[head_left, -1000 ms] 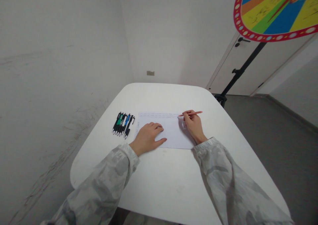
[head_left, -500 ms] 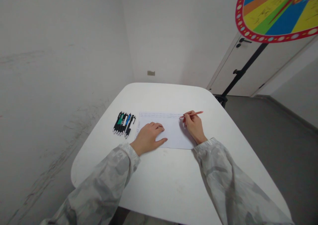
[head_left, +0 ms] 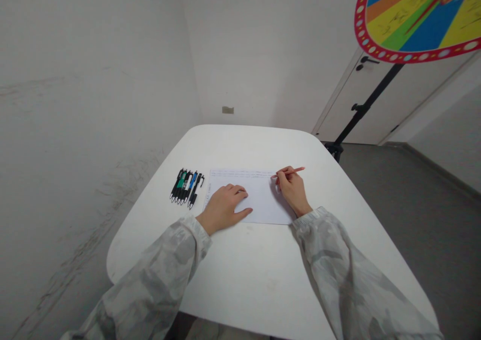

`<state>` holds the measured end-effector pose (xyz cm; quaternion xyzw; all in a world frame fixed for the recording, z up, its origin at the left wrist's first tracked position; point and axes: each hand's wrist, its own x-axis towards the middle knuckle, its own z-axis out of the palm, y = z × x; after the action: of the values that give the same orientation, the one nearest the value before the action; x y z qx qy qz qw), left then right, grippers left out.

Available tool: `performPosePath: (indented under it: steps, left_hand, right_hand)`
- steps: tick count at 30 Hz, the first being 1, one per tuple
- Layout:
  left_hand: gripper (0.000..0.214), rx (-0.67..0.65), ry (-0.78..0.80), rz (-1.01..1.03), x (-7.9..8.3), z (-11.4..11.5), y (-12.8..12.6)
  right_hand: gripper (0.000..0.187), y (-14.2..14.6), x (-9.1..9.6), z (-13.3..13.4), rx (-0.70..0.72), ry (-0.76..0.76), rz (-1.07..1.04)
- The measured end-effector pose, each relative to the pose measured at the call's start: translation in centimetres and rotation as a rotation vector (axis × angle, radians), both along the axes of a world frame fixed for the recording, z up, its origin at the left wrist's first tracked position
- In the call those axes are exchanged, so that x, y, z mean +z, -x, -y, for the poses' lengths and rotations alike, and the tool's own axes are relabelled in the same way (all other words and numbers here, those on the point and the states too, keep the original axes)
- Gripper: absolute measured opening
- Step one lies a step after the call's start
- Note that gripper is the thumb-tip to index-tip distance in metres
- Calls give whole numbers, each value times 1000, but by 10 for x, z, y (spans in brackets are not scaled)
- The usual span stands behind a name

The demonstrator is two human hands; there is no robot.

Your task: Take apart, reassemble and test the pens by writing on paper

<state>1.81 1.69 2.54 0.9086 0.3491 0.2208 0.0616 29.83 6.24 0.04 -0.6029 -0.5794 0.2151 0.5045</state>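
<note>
A white sheet of paper (head_left: 259, 197) lies on the white table (head_left: 263, 270). My left hand (head_left: 224, 207) rests flat on the paper's left part, fingers spread loosely, holding nothing. My right hand (head_left: 291, 189) is closed on a red pen (head_left: 291, 172), whose tip touches the paper near its far right corner. Faint lines of writing run along the paper's far edge. Both arms wear pale camouflage sleeves.
Several click pens (head_left: 187, 187) with black, green and blue barrels lie side by side left of the paper. A colourful prize wheel (head_left: 417, 19) on a black stand (head_left: 361, 109) rises at the right, before a white door (head_left: 376, 99). A wall runs close along the left.
The right hand and red pen have shifted very slightly along the paper's far edge. The left hand has stayed in place.
</note>
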Motion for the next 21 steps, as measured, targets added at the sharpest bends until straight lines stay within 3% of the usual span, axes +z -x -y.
performPosePath:
  steps: [21]
  left_hand:
    - [34,2,-4,-9,2,1,0]
  right_hand:
    - [28,1,4,2,-25,17,2]
